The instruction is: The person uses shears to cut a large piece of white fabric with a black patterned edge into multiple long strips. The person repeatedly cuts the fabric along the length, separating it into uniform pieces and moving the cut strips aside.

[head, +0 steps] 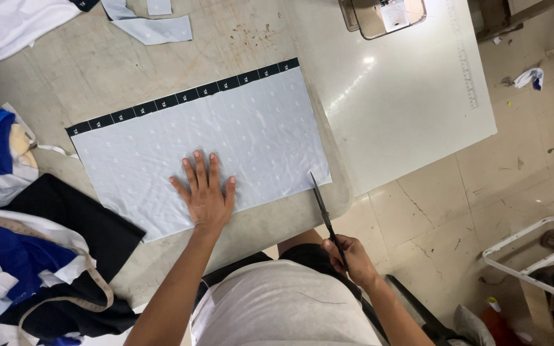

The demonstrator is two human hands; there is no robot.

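A pale blue-grey fabric sheet [251, 128] with small white marks and a black label strip [181, 96] along its far edge lies flat on the worktable [245, 32]. My left hand [204, 192] presses flat on the sheet near its front edge, fingers spread. My right hand [352, 257] grips the handles of long dark scissors [324, 211], whose blades point at the sheet's near right corner. Whether the blades touch the fabric is unclear.
A pile of blue, white and black cloth [27, 256] with a measuring tape sits at the left. Fabric scraps [152, 25] lie at the top. A sewing machine base [383, 16] stands on a white table [418, 96]. A white metal frame [533, 256] stands on the floor.
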